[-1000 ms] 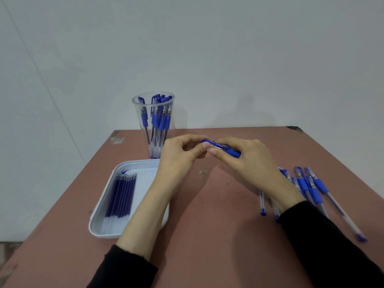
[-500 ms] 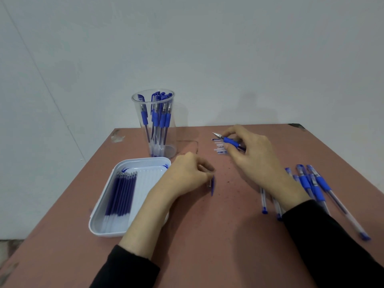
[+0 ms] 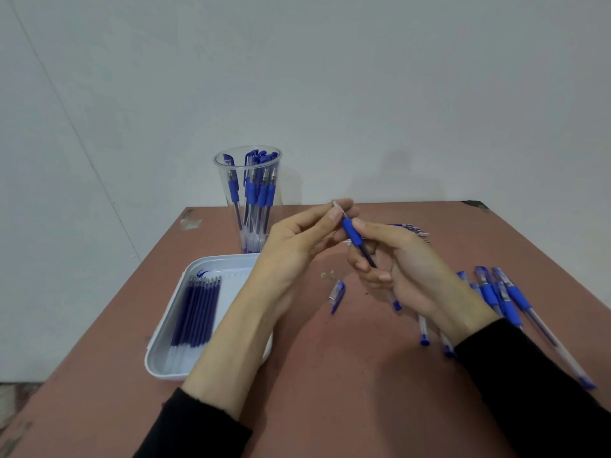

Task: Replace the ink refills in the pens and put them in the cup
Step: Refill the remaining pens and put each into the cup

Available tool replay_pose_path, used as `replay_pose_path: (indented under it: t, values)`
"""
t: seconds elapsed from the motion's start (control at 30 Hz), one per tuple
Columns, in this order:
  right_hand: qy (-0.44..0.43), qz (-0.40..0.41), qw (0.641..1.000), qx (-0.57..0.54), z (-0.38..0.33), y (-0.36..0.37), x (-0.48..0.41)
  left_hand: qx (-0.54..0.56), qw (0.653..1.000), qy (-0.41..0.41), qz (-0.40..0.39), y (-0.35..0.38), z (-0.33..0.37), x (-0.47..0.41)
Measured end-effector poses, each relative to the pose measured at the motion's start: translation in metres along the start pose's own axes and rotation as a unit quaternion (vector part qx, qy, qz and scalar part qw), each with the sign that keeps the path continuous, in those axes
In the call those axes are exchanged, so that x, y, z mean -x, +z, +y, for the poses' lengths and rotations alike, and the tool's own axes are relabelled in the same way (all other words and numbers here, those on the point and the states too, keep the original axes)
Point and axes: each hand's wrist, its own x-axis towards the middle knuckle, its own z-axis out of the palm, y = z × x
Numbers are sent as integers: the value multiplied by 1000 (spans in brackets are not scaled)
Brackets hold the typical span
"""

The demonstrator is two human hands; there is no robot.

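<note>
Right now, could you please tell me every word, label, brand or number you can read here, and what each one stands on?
None legible.
Held pen: no print visible.
Pens in the cup: any print too small to read.
Loose pens at right: blurred, nothing readable.
Tray: a small blue mark, too blurred to tell if it is writing.

One clear cup (image 3: 221,173), one white tray (image 3: 154,360), one loose cap (image 3: 338,294) and one uncapped pen (image 3: 352,233).
</note>
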Motion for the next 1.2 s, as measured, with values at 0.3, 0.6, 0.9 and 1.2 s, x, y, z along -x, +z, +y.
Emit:
replay_pose_path:
  t: [0.3,0.6,0.9,1.2]
  values:
    - [-92,63,990,83,9,0,-5,50,998,15,43,1,-1,-2]
    - [-114,163,977,74,8,-6,-10,16,996,25,85,-5,1,-1]
    - [-102,114,976,152,9,-5,-7,-32,993,49,101,-7,1,0]
    - [-122,192,956,186,8,-10,-10,-256,949,73,169,-17,-3,-5]
